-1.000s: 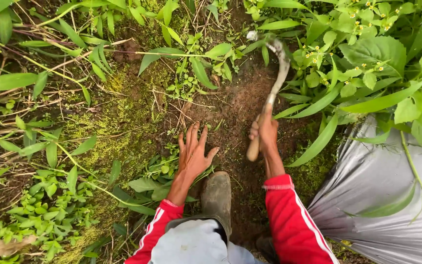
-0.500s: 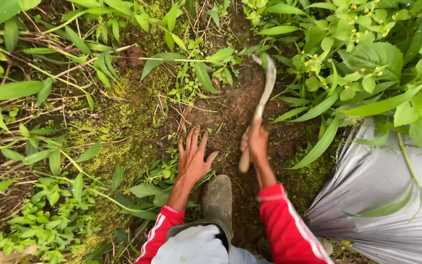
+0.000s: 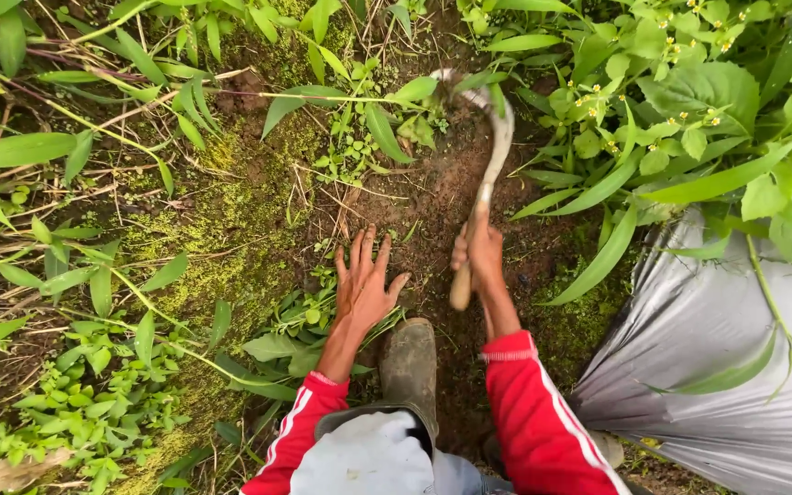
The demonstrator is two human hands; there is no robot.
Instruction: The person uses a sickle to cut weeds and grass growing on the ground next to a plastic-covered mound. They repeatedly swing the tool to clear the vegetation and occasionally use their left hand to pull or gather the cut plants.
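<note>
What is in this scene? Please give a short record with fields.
left hand: open, fingers spread, flat on the soil
right hand: grip shut on the sickle handle
sickle: curved blade tip in the soil near the weeds
boot: between the two hands
plastic sheet: grey, at the right
moss: left of the bare soil

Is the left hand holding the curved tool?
No, the left hand lies flat and open on the soil; the right hand grips the sickle.
</note>
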